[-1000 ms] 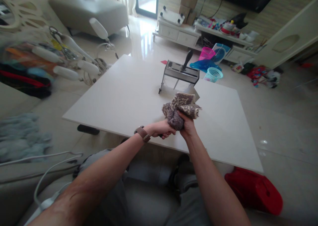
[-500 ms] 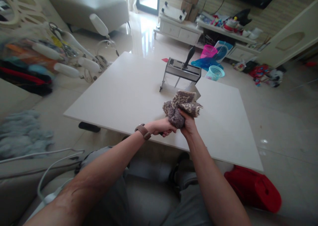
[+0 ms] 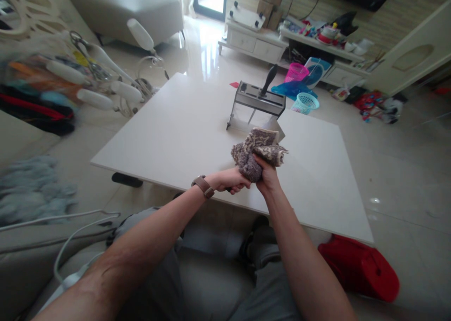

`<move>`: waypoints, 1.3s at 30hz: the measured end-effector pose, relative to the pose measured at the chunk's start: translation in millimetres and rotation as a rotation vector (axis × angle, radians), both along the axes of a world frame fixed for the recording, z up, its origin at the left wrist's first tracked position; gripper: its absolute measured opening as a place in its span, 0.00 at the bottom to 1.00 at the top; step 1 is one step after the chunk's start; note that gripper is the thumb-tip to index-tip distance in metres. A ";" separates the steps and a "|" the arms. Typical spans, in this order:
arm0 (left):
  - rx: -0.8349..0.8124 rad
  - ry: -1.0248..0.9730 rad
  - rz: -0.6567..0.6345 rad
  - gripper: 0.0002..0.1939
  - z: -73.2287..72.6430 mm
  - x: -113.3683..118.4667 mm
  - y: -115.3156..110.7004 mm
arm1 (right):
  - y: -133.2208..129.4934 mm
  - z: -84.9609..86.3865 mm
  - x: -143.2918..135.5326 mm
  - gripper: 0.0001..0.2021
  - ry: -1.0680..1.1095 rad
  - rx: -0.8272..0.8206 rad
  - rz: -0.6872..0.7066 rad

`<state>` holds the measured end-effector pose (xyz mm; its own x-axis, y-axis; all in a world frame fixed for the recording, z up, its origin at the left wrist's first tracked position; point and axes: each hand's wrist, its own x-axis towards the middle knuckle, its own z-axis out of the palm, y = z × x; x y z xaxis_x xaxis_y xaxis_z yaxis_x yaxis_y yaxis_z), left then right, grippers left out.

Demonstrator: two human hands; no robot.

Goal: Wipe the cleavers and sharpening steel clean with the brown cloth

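Note:
My left hand [image 3: 234, 180], with a brown-strapped watch on its wrist, is closed round a dark handle whose end shows below the fingers. This appears to be a knife: a broad grey blade [image 3: 281, 129] pokes out beyond the cloth, in line with the handle. A brown and cream patterned towel [image 3: 260, 147] is bunched over the middle of the blade. My right hand [image 3: 268, 176] grips the towel from the right side, thumb on top. Just beyond stands a knife block [image 3: 260, 100] with clear sides and a black-handled tool [image 3: 269, 80] upright in it.
The white table [image 3: 158, 137] spreads under my hands. A red bag-like thing [image 3: 359, 269] lies by its near right corner. Past the far edge are a turquoise basket [image 3: 305, 103] and a pink basket [image 3: 296, 72]. A lamp [image 3: 127, 91] with white shades stands left.

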<state>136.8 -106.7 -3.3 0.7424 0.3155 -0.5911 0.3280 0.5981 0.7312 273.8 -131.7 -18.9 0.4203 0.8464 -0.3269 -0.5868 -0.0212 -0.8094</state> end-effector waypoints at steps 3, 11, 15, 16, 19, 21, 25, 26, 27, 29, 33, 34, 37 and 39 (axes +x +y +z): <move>0.006 -0.011 -0.022 0.18 0.7 -1.0 1.0 | 1.7 -2.0 3.3 0.23 0.006 -0.011 -0.014; 0.088 -0.095 -0.087 0.15 3.3 -2.4 2.0 | 6.5 15.2 39.6 0.18 -0.028 0.146 -0.152; 0.063 -0.088 -0.057 0.18 2.0 0.4 -0.6 | 0.3 13.7 28.5 0.18 -0.035 0.083 -0.040; 0.048 -0.084 -0.038 0.19 1.1 1.1 -1.1 | -1.2 12.2 22.3 0.19 -0.035 0.064 -0.007; 0.008 -0.078 0.006 0.23 -2.8 1.7 -1.6 | -3.1 9.7 5.1 0.23 -0.054 0.042 0.033; -0.006 -0.078 0.004 0.23 -4.8 0.4 -0.6 | -2.9 10.5 -1.7 0.24 -0.058 0.029 0.034; -0.010 -0.079 -0.038 0.23 -3.1 -5.2 4.2 | -1.6 13.6 -0.7 0.26 -0.058 0.033 0.000; -0.008 -0.083 -0.049 0.23 -1.4 -6.8 5.4 | -1.1 13.9 2.6 0.27 -0.065 0.045 -0.016; -0.003 -0.087 -0.059 0.23 0.6 -8.3 6.4 | -0.4 14.1 7.0 0.27 -0.073 0.058 -0.032; 0.018 -0.088 -0.079 0.21 4.3 -10.7 7.5 | 1.4 14.3 18.5 0.26 -0.090 0.085 -0.074; 0.064 -0.085 -0.102 0.15 7.2 -12.1 5.5 | 4.7 15.5 40.9 0.25 -0.106 0.135 -0.197; 0.068 -0.085 -0.104 0.14 6.9 -11.8 4.7 | 5.0 16.1 43.8 0.25 -0.103 0.140 -0.210; 0.069 -0.081 -0.102 0.15 5.6 -10.4 3.1 | 3.7 18.3 42.3 0.23 -0.067 0.121 -0.185; 0.056 -0.087 -0.089 0.15 4.6 -9.1 2.6 | 1.9 19.4 34.2 0.22 -0.042 0.100 -0.157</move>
